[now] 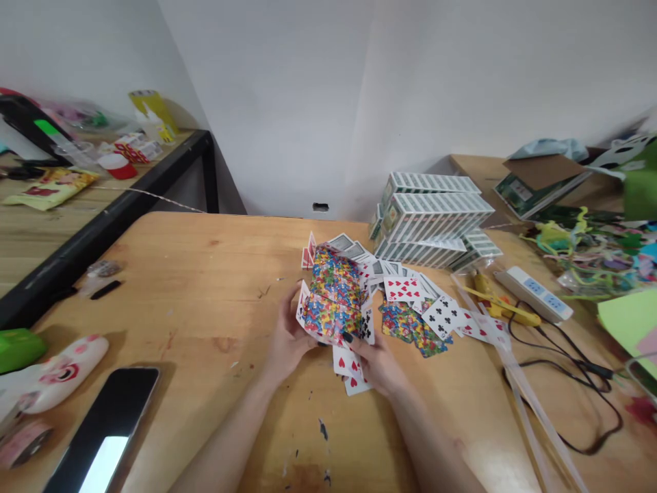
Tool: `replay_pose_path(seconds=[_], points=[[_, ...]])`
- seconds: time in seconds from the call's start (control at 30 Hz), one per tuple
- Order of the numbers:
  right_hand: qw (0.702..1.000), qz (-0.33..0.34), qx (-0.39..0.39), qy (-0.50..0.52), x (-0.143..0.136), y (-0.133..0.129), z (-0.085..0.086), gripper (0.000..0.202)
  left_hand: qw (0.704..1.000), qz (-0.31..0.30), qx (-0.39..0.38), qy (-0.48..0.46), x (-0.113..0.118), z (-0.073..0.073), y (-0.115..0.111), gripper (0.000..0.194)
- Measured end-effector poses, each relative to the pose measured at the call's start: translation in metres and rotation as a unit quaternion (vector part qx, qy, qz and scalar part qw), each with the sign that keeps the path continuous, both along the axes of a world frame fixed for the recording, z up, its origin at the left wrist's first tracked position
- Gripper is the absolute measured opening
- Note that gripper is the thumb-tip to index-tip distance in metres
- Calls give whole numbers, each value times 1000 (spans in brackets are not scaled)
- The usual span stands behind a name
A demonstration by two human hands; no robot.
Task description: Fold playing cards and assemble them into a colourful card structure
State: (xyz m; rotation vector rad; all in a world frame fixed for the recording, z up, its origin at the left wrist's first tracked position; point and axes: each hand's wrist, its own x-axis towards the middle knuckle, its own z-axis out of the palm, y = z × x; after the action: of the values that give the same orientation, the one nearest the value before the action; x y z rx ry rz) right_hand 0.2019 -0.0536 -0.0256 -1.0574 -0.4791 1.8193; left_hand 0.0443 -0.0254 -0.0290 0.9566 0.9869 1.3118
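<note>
A structure of playing cards with brightly multicoloured backs [336,284] is held at the middle of a wooden table [205,308]. Its near left edge is grasped by the fingers of the left hand [290,335]; its near right corner is gripped by the right hand [377,359], whose dark-nailed thumb is laid on top. Whether the table is touched by the structure cannot be told. Heart cards [352,370] are seen below its near edge, beside the right hand. More loose cards [405,287], some face up, are spread to the right. Behind them, green-and-white striped boxes [436,212] are stacked near the wall. A yellow glue gun [513,311] and a white power strip [534,291] are placed farther right; a dark phone [105,428] is set at the near left.
</note>
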Motion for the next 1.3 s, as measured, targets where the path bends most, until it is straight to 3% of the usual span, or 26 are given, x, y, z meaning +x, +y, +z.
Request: replay_pose_path(seconds=[0.07, 0.13, 0.33, 0.5, 0.77, 1.3], points=[[1000, 6, 10, 1, 2, 0, -2, 33, 999, -43, 33, 0, -1, 0, 0, 88], [1000, 9, 14, -4, 4, -1, -3, 32, 995, -75, 68, 8, -3, -1, 1, 80], [998, 54, -3, -20, 6, -3, -6, 33, 989, -88, 116, 29, -11, -7, 4, 73], [998, 66, 15, -16, 7, -2, -8, 33, 993, -73, 70, 58, -12, 1, 3, 66], [998, 35, 36, -46, 6, -3, -9, 32, 994, -96, -47, 7, -7, 3, 3, 81], [990, 41, 61, -123, 6, -2, -6, 30, 989, -101, -108, -24, -5, 11, 0, 71]])
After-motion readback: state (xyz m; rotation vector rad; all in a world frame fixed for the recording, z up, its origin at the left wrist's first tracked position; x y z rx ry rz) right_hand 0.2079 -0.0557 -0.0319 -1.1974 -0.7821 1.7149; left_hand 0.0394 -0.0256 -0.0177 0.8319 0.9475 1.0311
